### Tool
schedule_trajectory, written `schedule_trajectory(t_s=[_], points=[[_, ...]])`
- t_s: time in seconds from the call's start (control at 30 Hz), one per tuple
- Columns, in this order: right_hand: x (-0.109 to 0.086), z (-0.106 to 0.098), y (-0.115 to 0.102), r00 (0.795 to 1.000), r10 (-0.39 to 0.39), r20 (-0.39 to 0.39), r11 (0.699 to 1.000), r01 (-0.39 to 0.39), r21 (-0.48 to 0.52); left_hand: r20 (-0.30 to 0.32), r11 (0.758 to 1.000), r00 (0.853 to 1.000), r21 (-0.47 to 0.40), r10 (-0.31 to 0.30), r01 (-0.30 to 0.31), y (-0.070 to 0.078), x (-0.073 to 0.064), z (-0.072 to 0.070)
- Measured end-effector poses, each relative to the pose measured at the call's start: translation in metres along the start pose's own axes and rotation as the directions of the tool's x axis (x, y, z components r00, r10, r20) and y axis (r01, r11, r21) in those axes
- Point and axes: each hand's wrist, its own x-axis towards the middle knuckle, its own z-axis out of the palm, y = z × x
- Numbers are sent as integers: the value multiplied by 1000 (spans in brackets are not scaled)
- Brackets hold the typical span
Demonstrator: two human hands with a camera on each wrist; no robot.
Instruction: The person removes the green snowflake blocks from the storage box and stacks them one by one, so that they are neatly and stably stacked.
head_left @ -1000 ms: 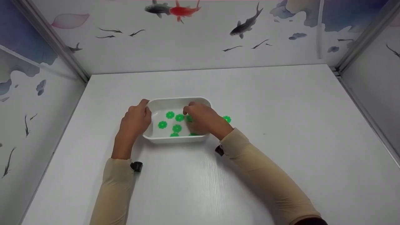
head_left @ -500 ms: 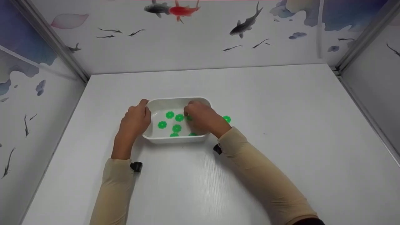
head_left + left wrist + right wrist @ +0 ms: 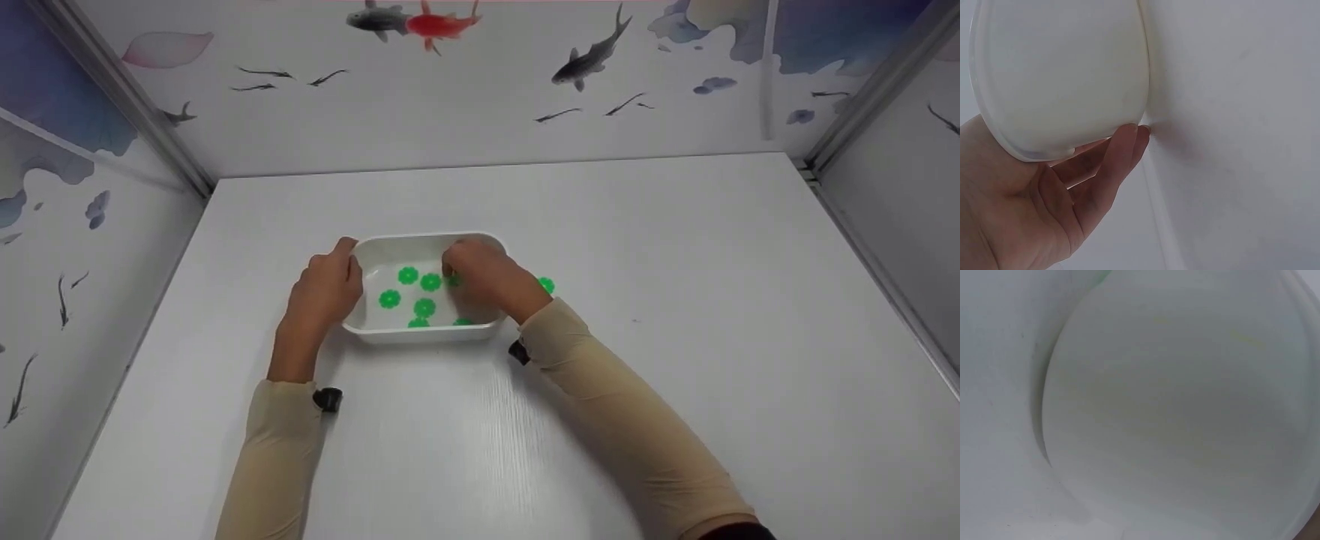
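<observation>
A white, deep rectangular tray (image 3: 427, 335) stands on the table with several green flower-shaped pieces (image 3: 389, 299) on its floor. My left hand (image 3: 322, 289) holds the tray's left end; the left wrist view has its fingers (image 3: 1114, 152) against the outer wall. Inside the right half, my right hand (image 3: 484, 274) reaches down with bent fingers, a green piece (image 3: 454, 280) right beside them. Its fingertips are hidden, so I cannot tell whether they pinch anything. The tray's outer wall (image 3: 1174, 399) fills most of the right wrist view.
One more green flower-shaped piece (image 3: 547, 285) lies on the white table (image 3: 637, 225), just right of the tray, partly behind the right wrist. Panels printed with fish (image 3: 592, 64) enclose the table at the back and sides.
My right hand and forearm have shifted slightly away from me inside the tray, covering more of the green piece at the fingers. The left hand and tray stay put.
</observation>
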Motion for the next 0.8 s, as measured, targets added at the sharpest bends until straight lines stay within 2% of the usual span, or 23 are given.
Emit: schedule_trajectory(t_s=[0.17, 0.47, 0.8], points=[[2, 3, -2, 1000, 7, -10, 999, -7, -41, -5, 1000, 1000, 16, 8, -8, 1, 0, 0], [2, 9, -5, 998, 45, -47, 998, -47, -38, 4, 999, 1000, 32, -15, 15, 1, 1, 0], [4, 13, -3, 996, 24, -82, 995, -31, -92, 14, 999, 1000, 29, -19, 19, 1, 2, 1]])
